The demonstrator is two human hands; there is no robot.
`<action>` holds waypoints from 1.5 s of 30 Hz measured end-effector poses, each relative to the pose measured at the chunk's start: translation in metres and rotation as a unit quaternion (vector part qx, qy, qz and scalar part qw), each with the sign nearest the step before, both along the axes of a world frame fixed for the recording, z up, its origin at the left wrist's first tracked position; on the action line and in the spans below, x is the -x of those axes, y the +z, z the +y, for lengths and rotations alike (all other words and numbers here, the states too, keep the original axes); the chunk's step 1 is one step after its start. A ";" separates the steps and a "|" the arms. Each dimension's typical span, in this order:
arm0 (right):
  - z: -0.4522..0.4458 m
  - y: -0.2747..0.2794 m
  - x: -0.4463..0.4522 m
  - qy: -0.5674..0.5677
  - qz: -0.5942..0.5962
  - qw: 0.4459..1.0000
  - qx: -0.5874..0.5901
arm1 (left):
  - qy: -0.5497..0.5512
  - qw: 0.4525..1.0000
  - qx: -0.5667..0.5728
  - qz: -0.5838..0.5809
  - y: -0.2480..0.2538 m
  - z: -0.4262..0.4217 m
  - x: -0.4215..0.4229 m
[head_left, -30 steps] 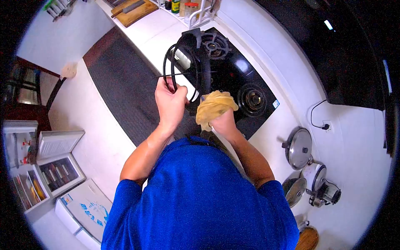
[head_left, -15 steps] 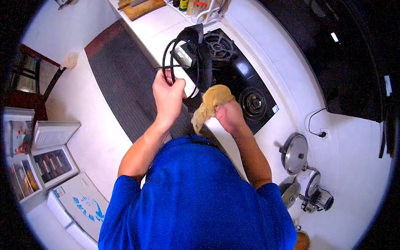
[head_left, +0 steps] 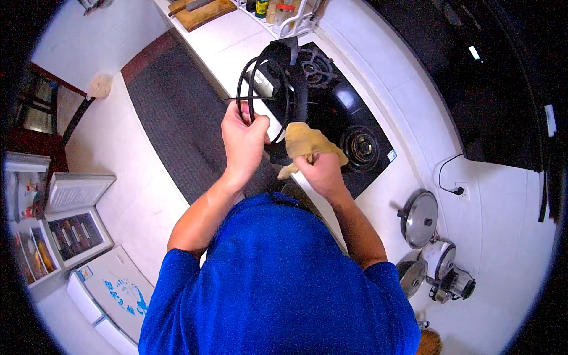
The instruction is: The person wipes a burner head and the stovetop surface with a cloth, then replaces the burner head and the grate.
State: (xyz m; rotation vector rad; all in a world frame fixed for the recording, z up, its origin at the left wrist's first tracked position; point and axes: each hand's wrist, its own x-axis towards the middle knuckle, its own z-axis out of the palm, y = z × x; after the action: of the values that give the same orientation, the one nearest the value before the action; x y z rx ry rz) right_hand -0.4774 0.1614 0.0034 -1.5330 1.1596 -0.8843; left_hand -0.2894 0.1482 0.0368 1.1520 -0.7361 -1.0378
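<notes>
My left hand (head_left: pixel 242 139) is closed on a black ring-shaped rack (head_left: pixel 250 77), its thin round hoops joined to a wider dark band on the right. This rack is held up over the front edge of the black gas stove (head_left: pixel 331 112); its exact kind I cannot make out. In my right hand (head_left: pixel 322 174) is a crumpled yellow cloth (head_left: pixel 307 142), bunched in the fingers just below the rack and apart from it. Behind the rack, one burner (head_left: pixel 316 66) shows its grate, while the nearer burner (head_left: pixel 360 148) to the right shows no grate.
Lidded pots (head_left: pixel 420 219) stand on the right counter by the wall. A spice rack (head_left: pixel 290 18) and a cutting board (head_left: pixel 204 13) are at the far end. A dark mat (head_left: pixel 171 112) lies on the floor, and an open fridge (head_left: pixel 77 231) is at left.
The rack has turned somewhat and shifted slightly right with my left hand. My right hand has turned, and the cloth has spread toward the right.
</notes>
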 end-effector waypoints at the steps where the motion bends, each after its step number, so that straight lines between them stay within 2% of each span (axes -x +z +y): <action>1: 0.002 0.002 -0.004 0.000 0.068 0.993 0.093 | 0.006 1.000 -0.005 -0.022 -0.001 0.001 0.003; 2: 0.003 0.003 -0.007 0.000 0.134 0.974 0.185 | 0.012 0.999 -0.009 -0.044 -0.002 0.001 0.005; 4: 0.003 -0.005 -0.012 -0.015 0.156 0.970 0.185 | 0.015 0.998 -0.008 -0.054 -0.004 0.003 0.008; 6: -0.001 -0.006 -0.016 -0.017 0.146 0.954 0.260 | 0.017 0.998 0.000 -0.057 -0.004 0.003 0.009; 7: -0.002 -0.005 -0.019 -0.020 0.144 0.955 0.258 | 0.015 0.998 -0.002 -0.060 -0.005 0.004 0.009; 9: -0.009 -0.001 -0.026 -0.071 0.155 0.977 0.129 | 0.009 0.999 0.000 -0.047 -0.007 0.000 0.006; 10: -0.013 0.000 -0.025 -0.071 0.154 0.977 0.129 | 0.008 0.999 0.000 -0.048 -0.006 -0.003 0.004; 12: -0.019 0.002 -0.020 -0.082 -0.066 0.993 -0.048 | 0.014 1.000 0.000 -0.002 -0.003 -0.005 -0.001; 13: -0.026 -0.012 -0.010 -0.066 -0.168 0.981 -0.075 | 0.023 1.000 0.006 0.003 0.003 -0.006 -0.003; 16: -0.016 -0.024 0.004 0.005 -0.187 0.980 -0.071 | 0.023 1.000 0.010 0.000 0.001 -0.007 -0.013; 17: -0.007 -0.022 0.007 0.047 -0.134 0.989 -0.040 | 0.024 1.000 0.010 0.001 0.000 -0.006 -0.012; 18: -0.002 -0.020 0.003 0.047 -0.134 0.989 -0.040 | 0.029 1.000 0.005 0.002 -0.001 -0.006 -0.012; 20: 0.006 -0.020 -0.012 0.017 -0.044 0.997 0.062 | 0.035 0.999 -0.003 0.005 -0.005 -0.006 -0.009; 21: 0.004 -0.014 -0.019 -0.023 -0.053 0.995 0.078 | 0.033 0.999 -0.003 0.004 -0.011 -0.006 -0.007; 22: 0.001 -0.013 -0.019 -0.026 -0.054 0.995 0.078 | 0.041 0.998 0.004 -0.046 -0.017 -0.003 -0.005; 23: -0.002 -0.013 -0.018 -0.024 0.022 0.994 0.108 | 0.049 0.994 0.012 -0.096 -0.022 -0.002 -0.004; 24: -0.004 -0.012 -0.018 -0.022 0.098 0.986 0.137 | 0.046 0.994 0.012 -0.098 -0.019 -0.002 -0.004; 28: -0.007 -0.010 -0.028 -0.052 0.091 0.973 0.208 | 0.036 0.999 0.032 -0.021 -0.006 -0.006 -0.006; 30: -0.005 -0.006 -0.034 -0.085 0.067 0.966 0.234 | 0.039 0.998 0.048 -0.028 0.000 -0.007 -0.008; 31: -0.004 -0.007 -0.038 -0.097 -0.013 0.982 0.161 | 0.039 0.998 0.048 -0.029 0.003 -0.007 -0.009; 32: -0.004 -0.008 -0.038 -0.098 -0.013 0.982 0.161 | 0.033 0.998 0.041 -0.022 0.005 -0.007 -0.011; 34: -0.006 -0.010 -0.036 -0.107 -0.127 0.985 0.056 | 0.027 0.999 0.034 -0.015 0.005 -0.006 -0.012; 36: -0.005 -0.019 -0.027 -0.109 -0.111 0.985 0.067 | 0.043 0.997 0.060 0.011 0.003 -0.005 -0.010; 38: -0.003 -0.025 -0.021 -0.097 -0.047 0.989 0.098 | 0.039 0.997 0.067 0.016 0.002 -0.003 -0.008; 39: -0.002 -0.019 -0.022 -0.097 -0.046 0.990 0.096 | 0.040 0.997 0.062 0.007 0.000 -0.003 -0.007; 41: -0.003 -0.001 -0.027 -0.082 0.042 0.987 0.135 | 0.047 0.998 0.046 -0.026 -0.004 -0.001 -0.002; 45: -0.003 -0.005 -0.033 -0.090 0.093 0.969 0.211 | 0.051 0.997 0.043 -0.043 -0.006 0.000 -0.001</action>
State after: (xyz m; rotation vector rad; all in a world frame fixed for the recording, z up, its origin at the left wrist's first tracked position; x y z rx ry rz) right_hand -0.4443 0.1589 -0.0016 -1.9066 1.3186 -1.1857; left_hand -0.2882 0.1483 0.0311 1.1528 -0.7744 -0.8674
